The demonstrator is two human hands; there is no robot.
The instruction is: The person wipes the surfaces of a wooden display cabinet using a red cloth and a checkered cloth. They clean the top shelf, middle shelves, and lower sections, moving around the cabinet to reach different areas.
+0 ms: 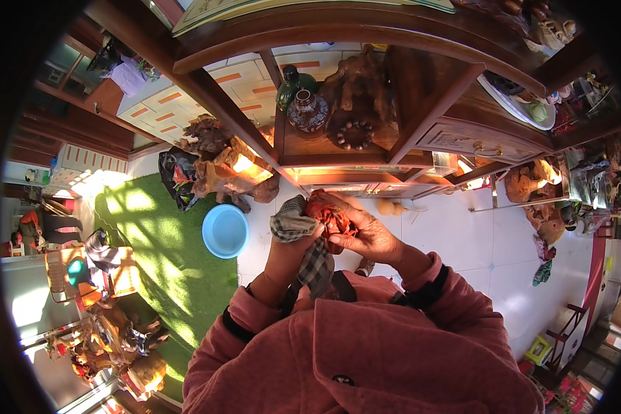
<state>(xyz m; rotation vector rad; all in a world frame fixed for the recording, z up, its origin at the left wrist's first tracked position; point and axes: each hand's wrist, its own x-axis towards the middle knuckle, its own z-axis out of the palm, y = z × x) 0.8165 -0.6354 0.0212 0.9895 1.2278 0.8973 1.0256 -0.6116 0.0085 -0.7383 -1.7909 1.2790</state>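
My left hand (306, 233) holds a black-and-white checked cloth (316, 266) bunched around it, one end hanging down past the wrist. Between both hands is a red carved object (328, 215) with a crumpled-looking surface; its exact kind is hard to tell. My right hand (365, 230) grips its right side, thumb and fingers curled against it. Past the hands stands a dark wooden display shelf (336, 161), bearing a patterned dark vase (308, 111), a green glass bottle (290, 93), a bead bracelet (355, 135) and a root-wood carving (362, 77).
A light blue plastic basin (225, 231) sits at the edge of a green carpet (160, 243). Behind it are a gnarled root-wood piece (233, 173) and a black plastic bag (177, 178). Pale gourds (389, 207) lie on the white tiles below the shelf.
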